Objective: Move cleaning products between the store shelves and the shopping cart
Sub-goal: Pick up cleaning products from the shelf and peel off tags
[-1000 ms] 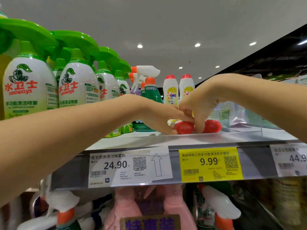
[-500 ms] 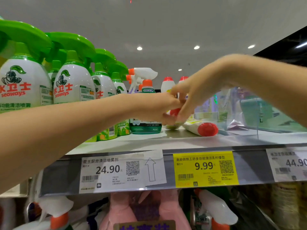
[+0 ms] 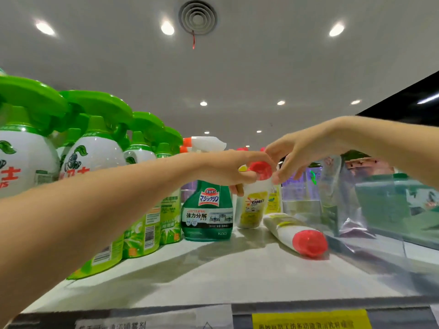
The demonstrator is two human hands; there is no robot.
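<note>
- The left grip (image 3: 228,173) reaches in from the left, curled round the neck of the upright red-capped bottle (image 3: 253,205), which stands on the shelf (image 3: 213,276) beside the green sprayer (image 3: 206,210), long axis vertical.
- The right grip (image 3: 294,157) arches over its cap (image 3: 261,169) from the right; pinching or merely touching, I cannot tell.
- A second bottle (image 3: 297,233) lies on its side just right, red end toward the camera, nearer the right grip.
- Left fingertips are hidden; no cart shows.

Stood one fallen red-capped bottle (image 3: 252,207) upright just right of the green spray bottle (image 3: 206,211), neck gripped in the left hand (image 3: 228,172), cap in the right hand (image 3: 293,157).
</note>
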